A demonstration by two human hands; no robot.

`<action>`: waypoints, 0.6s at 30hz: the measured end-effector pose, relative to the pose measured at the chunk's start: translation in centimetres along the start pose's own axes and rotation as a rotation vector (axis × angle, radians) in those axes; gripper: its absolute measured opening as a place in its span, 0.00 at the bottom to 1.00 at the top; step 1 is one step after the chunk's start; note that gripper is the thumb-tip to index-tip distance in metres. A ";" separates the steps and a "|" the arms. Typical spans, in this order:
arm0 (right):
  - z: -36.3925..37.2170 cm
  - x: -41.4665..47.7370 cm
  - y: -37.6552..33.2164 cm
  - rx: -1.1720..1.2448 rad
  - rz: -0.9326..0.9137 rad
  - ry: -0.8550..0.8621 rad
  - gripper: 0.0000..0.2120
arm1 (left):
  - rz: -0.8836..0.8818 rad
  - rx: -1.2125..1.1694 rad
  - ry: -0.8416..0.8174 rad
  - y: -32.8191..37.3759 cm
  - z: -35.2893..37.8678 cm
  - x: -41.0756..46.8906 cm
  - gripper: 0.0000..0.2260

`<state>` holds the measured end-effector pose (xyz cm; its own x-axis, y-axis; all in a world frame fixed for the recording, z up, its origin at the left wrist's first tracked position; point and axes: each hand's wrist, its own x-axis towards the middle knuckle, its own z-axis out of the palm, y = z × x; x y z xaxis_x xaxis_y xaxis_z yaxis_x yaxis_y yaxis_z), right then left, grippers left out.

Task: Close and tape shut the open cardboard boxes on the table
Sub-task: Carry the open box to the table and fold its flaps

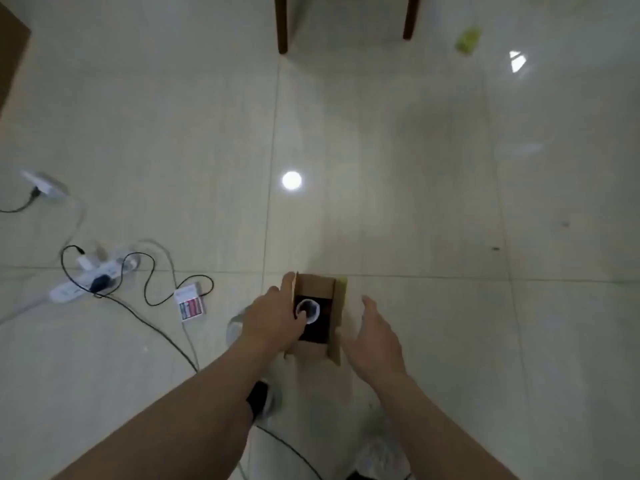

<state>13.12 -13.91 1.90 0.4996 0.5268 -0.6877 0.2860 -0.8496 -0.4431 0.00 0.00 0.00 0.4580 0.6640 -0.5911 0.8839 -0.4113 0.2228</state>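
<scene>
A small open cardboard box (pixel 313 349) stands on the tiled floor near the lower middle of the head view. Its side flaps stand up, and a dark item with a white ring (pixel 309 310) lies inside. My left hand (pixel 273 315) holds the box's left flap, fingers outside and thumb over the edge into the opening. My right hand (pixel 375 336) hovers just right of the box, fingers relaxed and spread, apart from the right flap (pixel 337 320). No tape is in view.
A white power strip (pixel 91 277) with black and white cables (pixel 152 299) lies at the left, beside a small printed packet (pixel 190 301). Chair legs (pixel 282 24) stand at the top. A green scrap (pixel 467 39) lies top right. My shoe (pixel 259 398) is below the box.
</scene>
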 end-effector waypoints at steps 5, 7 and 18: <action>7.7 6.6 4.7 -0.106 -0.015 -0.082 0.38 | 0.024 0.119 -0.091 -2.3 9.3 5.1 0.36; 10.2 8.3 6.5 -0.077 -0.041 -0.073 0.39 | 0.055 0.164 -0.120 -2.7 11.7 6.5 0.33; 10.4 10.2 5.6 -0.086 -0.199 -0.040 0.39 | 0.020 -0.138 -0.050 -3.6 12.1 8.2 0.27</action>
<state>11.25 -13.03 -13.55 0.3941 0.6835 -0.6144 0.4452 -0.7268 -0.5230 -0.53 -0.62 -15.03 0.4737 0.6227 -0.6228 0.8807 -0.3321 0.3377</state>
